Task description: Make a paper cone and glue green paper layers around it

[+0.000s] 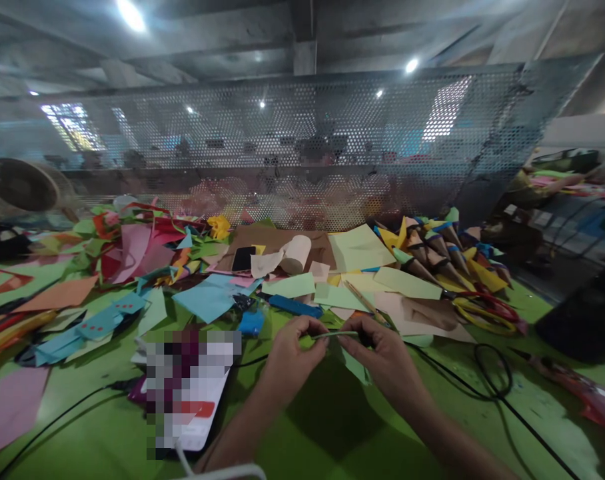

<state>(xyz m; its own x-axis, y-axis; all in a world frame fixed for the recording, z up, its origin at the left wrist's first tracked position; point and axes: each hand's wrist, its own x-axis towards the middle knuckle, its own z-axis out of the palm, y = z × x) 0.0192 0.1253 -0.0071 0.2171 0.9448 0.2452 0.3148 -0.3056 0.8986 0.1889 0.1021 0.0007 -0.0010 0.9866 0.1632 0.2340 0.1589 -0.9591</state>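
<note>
Between both hands I hold a piece of light green paper point(353, 365), gripped along its upper edge, which looks folded or rolled into a thin strip. My left hand point(298, 347) pinches the strip's left end with thumb and fingers. At the other end my right hand point(377, 343) pinches it the same way, and a flap of the paper hangs down beside that thumb. Just beyond my hands lie a blue glue-stick-like object point(295, 306) and green paper sheets point(288, 285).
A phone point(202, 393) with a cable lies left of my arms. Red and yellow scissors point(485, 312), a black cable point(492, 393) and a pointed red tool point(577, 387) are at right. Paper cones point(440, 250), a paper roll point(296, 255) and scraps cover the back, before a perforated metal screen point(302, 153).
</note>
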